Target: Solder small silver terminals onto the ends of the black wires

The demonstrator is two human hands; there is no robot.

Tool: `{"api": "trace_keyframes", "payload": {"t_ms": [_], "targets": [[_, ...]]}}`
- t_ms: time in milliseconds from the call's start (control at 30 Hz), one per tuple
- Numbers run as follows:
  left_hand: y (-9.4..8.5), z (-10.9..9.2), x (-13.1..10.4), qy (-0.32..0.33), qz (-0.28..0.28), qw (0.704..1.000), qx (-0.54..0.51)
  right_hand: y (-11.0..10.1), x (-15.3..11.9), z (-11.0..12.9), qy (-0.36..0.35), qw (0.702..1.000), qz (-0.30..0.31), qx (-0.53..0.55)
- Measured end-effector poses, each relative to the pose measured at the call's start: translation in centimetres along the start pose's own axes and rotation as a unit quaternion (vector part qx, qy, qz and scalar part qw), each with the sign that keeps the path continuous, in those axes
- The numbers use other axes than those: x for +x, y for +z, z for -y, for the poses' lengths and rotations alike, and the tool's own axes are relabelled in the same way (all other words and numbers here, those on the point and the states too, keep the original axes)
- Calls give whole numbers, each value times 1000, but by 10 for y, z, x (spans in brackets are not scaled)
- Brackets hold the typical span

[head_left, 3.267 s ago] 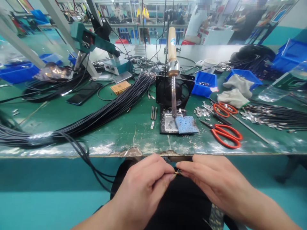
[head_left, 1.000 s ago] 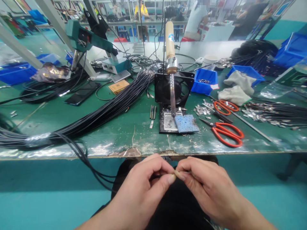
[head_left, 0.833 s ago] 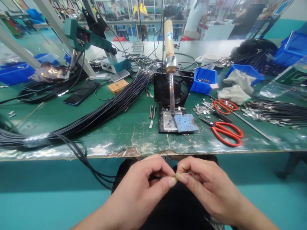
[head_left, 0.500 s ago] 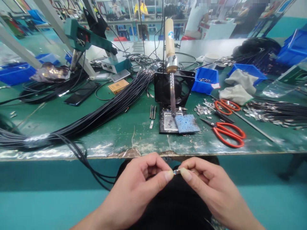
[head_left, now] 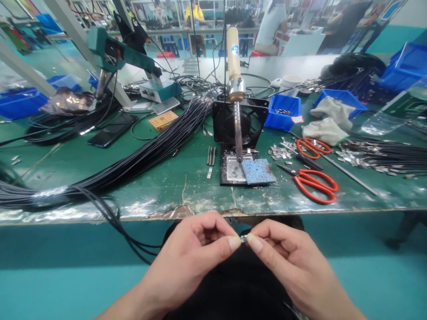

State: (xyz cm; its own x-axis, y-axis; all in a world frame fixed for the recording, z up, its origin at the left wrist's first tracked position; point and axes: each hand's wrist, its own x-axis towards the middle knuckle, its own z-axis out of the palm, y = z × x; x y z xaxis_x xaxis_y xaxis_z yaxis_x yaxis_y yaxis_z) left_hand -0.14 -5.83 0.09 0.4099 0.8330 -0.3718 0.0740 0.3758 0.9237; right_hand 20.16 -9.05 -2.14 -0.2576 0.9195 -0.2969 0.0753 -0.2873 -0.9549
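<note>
In front of the bench edge, above my dark-clothed lap, my left hand (head_left: 200,253) and my right hand (head_left: 290,260) meet fingertip to fingertip. Between them shows a tiny shiny metal connector piece (head_left: 243,238), pinched by thumb and forefinger on each side. Most of it is hidden by the fingertips. Black cables (head_left: 125,231) hang over the bench edge and run behind my left hand; whether one ends in its fingers is hidden. Straight ahead on the bench, a soldering iron (head_left: 236,89) leans tip down over a metal tray (head_left: 230,171), touching a blue sponge (head_left: 258,171).
A thick black cable bundle (head_left: 133,166) crosses the bench's left side. Behind the iron stands a black fan (head_left: 218,120). To the right lie orange-handled scissors (head_left: 316,184), loose metal clips (head_left: 280,151), a blue bin (head_left: 283,118) and gloves (head_left: 325,129). People work in the background.
The metal piece now shows slightly less between my fingertips, with my right thumb a little closer to my left. The bench view has shifted slightly left.
</note>
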Motion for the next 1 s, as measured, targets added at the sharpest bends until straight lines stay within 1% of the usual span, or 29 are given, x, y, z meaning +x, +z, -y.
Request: {"api": "trace_keyframes", "payload": {"t_ms": [233,467,800,1000], "targets": [[1,-4,1,1,0,1000,-26,-1,1,-1,-16,1000,3,1],[2,-4,2,-29,7,998,-61,-1,2,0,-7,1000,12,2],[3,-3,4,-21,9,996,-81,-1,3,-3,-15,1000,8,-3],[2,-2,6,-10,34,995,-95,-2,3,-3,-20,1000,4,7]]}}
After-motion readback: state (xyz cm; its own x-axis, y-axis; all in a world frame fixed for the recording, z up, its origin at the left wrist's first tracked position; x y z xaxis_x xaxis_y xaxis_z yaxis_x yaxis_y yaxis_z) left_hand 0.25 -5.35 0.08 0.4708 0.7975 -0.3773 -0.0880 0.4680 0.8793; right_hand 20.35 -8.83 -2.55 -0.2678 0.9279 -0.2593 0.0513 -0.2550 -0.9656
